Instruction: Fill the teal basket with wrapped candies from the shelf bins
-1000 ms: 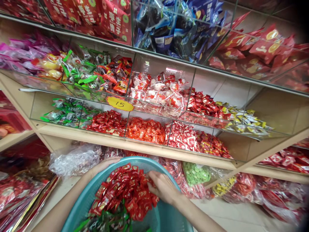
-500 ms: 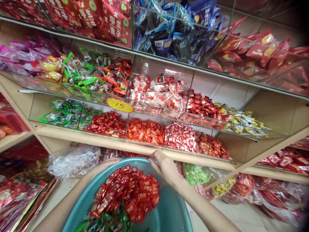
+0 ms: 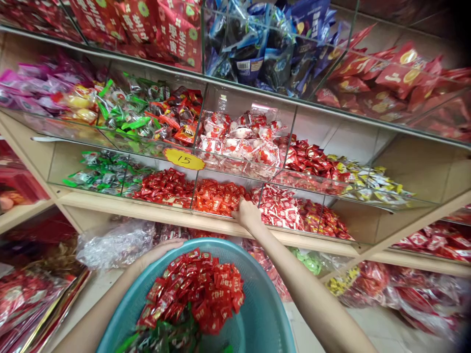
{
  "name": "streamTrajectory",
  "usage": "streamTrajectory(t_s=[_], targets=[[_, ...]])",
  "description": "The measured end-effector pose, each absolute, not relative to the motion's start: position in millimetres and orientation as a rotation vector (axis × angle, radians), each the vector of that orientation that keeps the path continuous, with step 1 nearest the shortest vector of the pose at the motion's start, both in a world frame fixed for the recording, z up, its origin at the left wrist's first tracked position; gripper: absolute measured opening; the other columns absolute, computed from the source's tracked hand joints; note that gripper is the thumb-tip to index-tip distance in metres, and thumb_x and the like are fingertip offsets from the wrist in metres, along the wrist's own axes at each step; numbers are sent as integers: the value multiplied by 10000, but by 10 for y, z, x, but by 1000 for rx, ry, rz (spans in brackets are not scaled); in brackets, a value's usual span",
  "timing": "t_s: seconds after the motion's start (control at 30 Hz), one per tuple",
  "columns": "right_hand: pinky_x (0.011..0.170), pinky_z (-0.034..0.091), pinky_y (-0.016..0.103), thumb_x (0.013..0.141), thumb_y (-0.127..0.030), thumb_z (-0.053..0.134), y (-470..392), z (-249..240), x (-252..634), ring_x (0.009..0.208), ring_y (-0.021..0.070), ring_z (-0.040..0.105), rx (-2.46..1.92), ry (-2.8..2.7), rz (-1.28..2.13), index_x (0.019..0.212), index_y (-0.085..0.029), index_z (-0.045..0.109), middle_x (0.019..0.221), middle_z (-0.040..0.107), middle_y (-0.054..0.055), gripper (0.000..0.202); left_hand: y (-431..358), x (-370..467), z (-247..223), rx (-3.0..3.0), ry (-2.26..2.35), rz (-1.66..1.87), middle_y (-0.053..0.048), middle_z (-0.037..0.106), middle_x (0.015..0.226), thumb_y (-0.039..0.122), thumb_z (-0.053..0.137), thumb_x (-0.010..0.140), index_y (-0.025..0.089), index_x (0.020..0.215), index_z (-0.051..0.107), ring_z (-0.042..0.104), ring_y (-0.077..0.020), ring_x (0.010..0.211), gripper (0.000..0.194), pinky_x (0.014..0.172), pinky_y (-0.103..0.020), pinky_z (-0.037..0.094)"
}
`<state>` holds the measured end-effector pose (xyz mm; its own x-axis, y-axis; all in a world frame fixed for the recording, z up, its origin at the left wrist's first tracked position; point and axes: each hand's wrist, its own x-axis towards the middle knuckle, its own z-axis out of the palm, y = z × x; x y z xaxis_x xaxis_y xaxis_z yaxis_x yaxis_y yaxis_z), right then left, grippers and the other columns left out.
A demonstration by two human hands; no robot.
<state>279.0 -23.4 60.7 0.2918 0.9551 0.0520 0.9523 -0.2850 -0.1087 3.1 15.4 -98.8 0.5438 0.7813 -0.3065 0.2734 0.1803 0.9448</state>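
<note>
A teal plastic basket (image 3: 268, 299) is in front of me at the bottom. Inside it lie a heap of red-wrapped candies (image 3: 206, 289) and some green-and-dark wrapped candies (image 3: 172, 336). My left hand (image 3: 160, 252) grips the basket's far left rim, its fingers partly hidden. My right hand (image 3: 247, 214) is up at the front edge of the lowest shelf, by a compartment of orange-red wrapped candies (image 3: 215, 196). Its fingers are curled, and what they hold, if anything, is hidden. To the right of that hand are pink-and-white wrapped candies (image 3: 279, 208).
Clear dividers split the wooden shelf (image 3: 154, 211) into compartments of wrapped sweets. A yellow price tag (image 3: 184, 159) reading 15 hangs on the middle tier. Plastic bags (image 3: 117, 245) lie beneath the shelf, with more bagged sweets (image 3: 368, 284) at right.
My right hand has left the basket's rim and moved up and forward to the orange-red candies on the lowest shelf. My left hand stays on the rim.
</note>
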Motion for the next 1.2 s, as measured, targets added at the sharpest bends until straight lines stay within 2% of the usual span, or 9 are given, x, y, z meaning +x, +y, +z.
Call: streamTrajectory(t_s=[0.13, 0.27, 0.4, 0.5, 0.6, 0.77, 0.97, 1.2], targets=[[710, 442, 326, 784, -270, 547, -239, 616, 2809, 974, 280, 615, -2415, -1785, 42, 1080, -137, 522, 1016, 647, 162, 325, 156, 37, -994, 1377, 944, 484, -53, 588, 1271, 454, 625, 700, 161, 1141, 626, 485, -228, 1230, 530, 1099, -324, 290], [657, 412, 303, 797, -267, 522, -353, 695, 2811, 890, 267, 631, -2355, -1783, -45, 1047, -137, 505, 948, 656, 148, 282, 170, 32, -1015, 1370, 928, 495, -48, 589, 1268, 443, 628, 708, 161, 1143, 627, 480, -243, 1233, 518, 1105, -345, 283], [602, 352, 267, 825, -270, 488, -652, 808, 2811, 749, 212, 622, -2187, -1818, -125, 958, -172, 495, 830, 651, 79, 165, 168, 25, -1012, 1358, 903, 490, -41, 590, 1265, 436, 617, 719, 184, 1134, 639, 489, -253, 1224, 486, 1099, -348, 293], [586, 323, 243, 830, -260, 481, -914, 784, 2813, 685, 165, 581, -1961, -1928, -23, 891, -198, 479, 781, 622, 25, 87, 166, 30, -1009, 1358, 888, 484, -36, 593, 1261, 431, 614, 724, 213, 1112, 655, 482, -251, 1231, 447, 1095, -336, 294], [619, 330, 230, 815, -222, 495, -1091, 607, 2841, 727, 154, 556, -1820, -2065, 123, 850, -201, 471, 796, 605, 17, 47, 178, 38, -1035, 1319, 882, 481, -41, 598, 1254, 435, 624, 713, 221, 1109, 657, 496, -256, 1217, 451, 1080, -340, 317], [649, 339, 246, 791, -187, 517, -1164, 182, 2913, 814, 181, 569, -1941, -2337, 280, 918, -184, 497, 865, 618, 58, 128, 221, 31, -1110, 1310, 897, 483, -42, 596, 1257, 428, 636, 699, 220, 1106, 655, 479, -258, 1233, 457, 1084, -346, 309], [712, 395, 295, 811, -160, 483, -1152, -90, 2846, 908, 241, 596, -2032, -2599, 206, 1081, -135, 511, 930, 649, 131, 273, 205, 18, -1072, 1347, 942, 482, -25, 600, 1256, 430, 624, 701, 234, 1098, 660, 476, -244, 1237, 444, 1090, -330, 298], [764, 432, 314, 822, -142, 479, -1146, -188, 2766, 956, 244, 600, -2068, -2575, 186, 1088, -111, 530, 957, 657, 137, 272, 213, 22, -1048, 1363, 968, 468, -40, 567, 1296, 461, 644, 678, 197, 1119, 648, 442, -244, 1266, 514, 1111, -323, 269]])
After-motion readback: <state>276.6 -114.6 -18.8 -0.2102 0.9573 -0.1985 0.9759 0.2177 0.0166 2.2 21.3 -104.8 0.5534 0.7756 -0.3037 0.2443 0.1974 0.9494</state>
